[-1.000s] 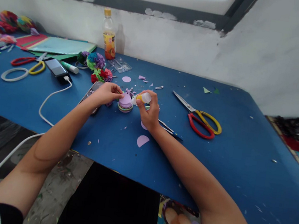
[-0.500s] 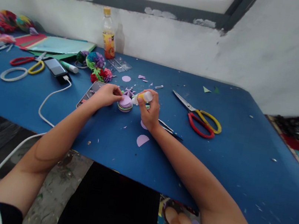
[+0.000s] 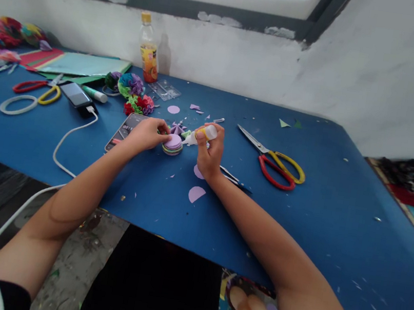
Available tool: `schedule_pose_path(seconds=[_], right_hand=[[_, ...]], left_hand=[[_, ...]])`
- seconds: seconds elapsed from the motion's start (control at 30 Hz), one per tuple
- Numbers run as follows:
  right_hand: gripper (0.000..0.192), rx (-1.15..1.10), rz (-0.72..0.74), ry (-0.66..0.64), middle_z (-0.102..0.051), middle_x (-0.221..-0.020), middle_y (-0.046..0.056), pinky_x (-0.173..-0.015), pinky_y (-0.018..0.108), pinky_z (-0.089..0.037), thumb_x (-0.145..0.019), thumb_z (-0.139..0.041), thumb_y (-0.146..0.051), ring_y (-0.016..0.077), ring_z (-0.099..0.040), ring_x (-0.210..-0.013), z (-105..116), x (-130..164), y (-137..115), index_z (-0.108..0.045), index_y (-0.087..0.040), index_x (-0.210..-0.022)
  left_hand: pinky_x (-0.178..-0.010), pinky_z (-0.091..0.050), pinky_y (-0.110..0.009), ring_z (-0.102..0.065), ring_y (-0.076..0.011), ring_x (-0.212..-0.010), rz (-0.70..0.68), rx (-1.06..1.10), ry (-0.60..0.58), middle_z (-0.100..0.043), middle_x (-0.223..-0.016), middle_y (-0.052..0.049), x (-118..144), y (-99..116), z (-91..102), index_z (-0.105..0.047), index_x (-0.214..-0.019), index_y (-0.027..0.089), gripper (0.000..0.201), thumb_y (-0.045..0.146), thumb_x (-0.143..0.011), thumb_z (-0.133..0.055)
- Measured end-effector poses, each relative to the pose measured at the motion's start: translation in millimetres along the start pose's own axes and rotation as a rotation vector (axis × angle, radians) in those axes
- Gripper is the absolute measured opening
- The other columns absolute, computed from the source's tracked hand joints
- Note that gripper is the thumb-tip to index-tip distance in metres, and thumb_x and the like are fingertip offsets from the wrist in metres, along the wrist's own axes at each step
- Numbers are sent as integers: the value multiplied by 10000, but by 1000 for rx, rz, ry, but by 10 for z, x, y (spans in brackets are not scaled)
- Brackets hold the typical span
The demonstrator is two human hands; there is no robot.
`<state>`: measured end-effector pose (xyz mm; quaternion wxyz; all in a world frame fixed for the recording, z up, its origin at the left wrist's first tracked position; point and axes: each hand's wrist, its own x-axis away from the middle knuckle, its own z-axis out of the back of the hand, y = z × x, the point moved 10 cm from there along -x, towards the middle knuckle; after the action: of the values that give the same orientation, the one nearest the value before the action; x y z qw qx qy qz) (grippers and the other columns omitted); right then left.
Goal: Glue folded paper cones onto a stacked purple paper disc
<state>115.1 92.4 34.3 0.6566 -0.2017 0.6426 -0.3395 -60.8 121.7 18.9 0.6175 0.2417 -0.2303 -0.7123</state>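
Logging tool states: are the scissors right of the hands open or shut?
Open: the scissors lie flat on the blue table, handles spread, blades slightly parted.

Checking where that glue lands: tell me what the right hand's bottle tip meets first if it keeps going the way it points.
The right hand aims the glue bottle leftward and down; its tip would likely first meet the purple paper stack the left hand steadies. Depth is uncertain.

Your left hand (image 3: pixel 148 133) covers part of the phone (image 3: pixel 122 132) and the near-left edge of the paper stack (image 3: pixel 172 144). Your right-hand fingers (image 3: pixel 209 142) hide most of the glue bottle (image 3: pixel 202 135); its tip is too small to make out.
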Motion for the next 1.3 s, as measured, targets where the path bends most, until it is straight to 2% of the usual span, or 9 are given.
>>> schedule_pose_path(seconds=[0.2,0.37,0.53,0.6,0.67,0.73,0.93,1.07,1.3], right_hand=[[368,-98,-54,48,-555,-865,18,-753,328,-494,-865,-463,-564,154,-584,-780,18,-10,98,-409,-265,-1072],[387,-169,-84,-68,-573,-937,20,-808,314,-507,-843,-519,-548,145,-607,-862,-127,-2,134,-406,-268,-1085],[412,-197,-101,-104,-579,-968,33,-829,319,-515,-818,-558,-545,147,-608,-899,-171,9,157,-422,-255,-1077],[429,-185,-122,-111,-587,-966,35,-832,320,-516,-809,-552,-568,145,-612,-886,-176,15,174,-423,-258,-1076],[438,-176,-139,-113,-592,-968,35,-824,313,-520,-806,-539,-586,144,-617,-880,-179,20,184,-422,-261,-1075],[433,-180,-140,-107,-594,-970,34,-807,302,-525,-806,-539,-583,145,-622,-886,-176,16,183,-422,-260,-1071],[441,-184,-175,-20,-605,-947,47,-795,329,-534,-823,-504,-601,164,-635,-848,-86,-36,276,-399,-251,-1070],[446,-164,-228,12,-590,-926,44,-702,313,-551,-822,-476,-629,169,-632,-817,-16,-104,350,-383,-254,-1044],[394,-221,-212,-195,-606,-903,17,-756,306,-537,-776,-618,-533,152,-631,-810,-213,-177,164,-457,-246,-993]], left_hand=[[-579,-351,-242,-510,-129,-610,-26,5,-15,-601,-665,-13,9,49,-33,-678,-791,135,126,221,-714,-628],[-588,-353,-251,-517,-137,-618,-44,-37,18,-613,-668,-20,34,80,42,-682,-783,136,135,250,-731,-630],[-600,-374,-246,-513,-123,-609,-179,-33,135,-623,-675,-20,274,462,238,-663,-765,138,157,277,-791,-593],[-629,-405,-245,-538,-125,-645,-357,-7,7,-639,-715,-22,437,758,63,-659,-751,149,167,294,-808,-597],[-725,-448,-261,-590,-143,-754,-539,7,-234,-664,-816,-32,655,1018,-274,-668,-785,164,160,307,-821,-608],[-846,-459,-301,-606,-182,-913,-624,-28,-365,-666,-964,-59,818,1135,-543,-670,-885,165,167,312,-818,-628],[-893,-476,-353,-600,-227,-1007,-609,-183,-249,-660,-1041,-94,786,1089,-765,-656,-992,147,215,298,-864,-572],[-963,-444,-383,-542,-258,-1153,-630,-260,-267,-604,-1214,-142,721,1028,-880,-610,-1100,109,299,288,-863,-576],[-948,-460,-388,-577,-258,-1114,-641,-185,-304,-638,-1160,-135,673,1014,-992,-597,-1111,104,300,252,-850,-601]])
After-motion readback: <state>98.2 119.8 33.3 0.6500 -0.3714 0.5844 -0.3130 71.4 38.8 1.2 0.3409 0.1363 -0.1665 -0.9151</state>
